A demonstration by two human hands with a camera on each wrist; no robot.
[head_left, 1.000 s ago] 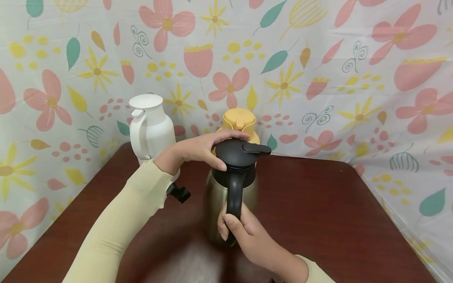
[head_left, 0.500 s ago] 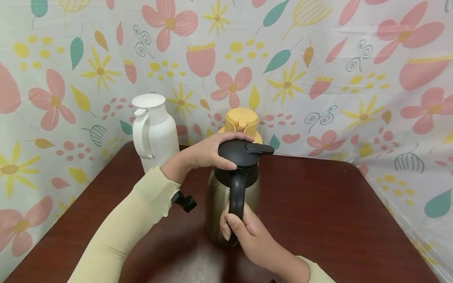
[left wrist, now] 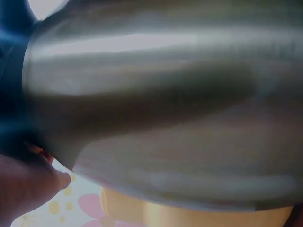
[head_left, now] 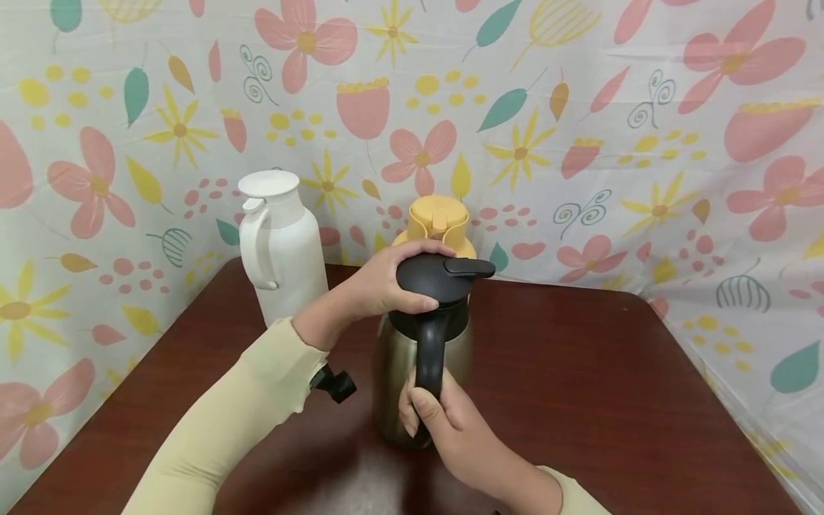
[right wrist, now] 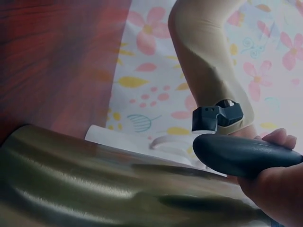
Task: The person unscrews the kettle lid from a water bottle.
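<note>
A brushed-metal thermos jug [head_left: 393, 386] with a black collar stands upright on the table in the head view. My left hand [head_left: 380, 282] grips its black lid [head_left: 428, 279] from the left, thumb along the near edge and fingers over the far side. A flat lever on the lid points right. Lower down, my right hand [head_left: 444, 422] holds the black handle [head_left: 430, 357], fingers wrapped round it and thumb on the near side. In the left wrist view the metal body [left wrist: 161, 113] fills most of the picture. The right wrist view shows the handle [right wrist: 241, 153] in the right hand.
Behind the jug stands a yellow jug [head_left: 439, 214], partly hidden. A white jug [head_left: 290, 250] with a handle is at the back left. The dark red-brown table [head_left: 579, 400] meets a flower-patterned cloth [head_left: 515, 86] at the back.
My left thumb has slid rightward along the near edge of the lid, and the left wrist sits slightly lower. My right hand keeps its hold on the handle; the jug stays in place.
</note>
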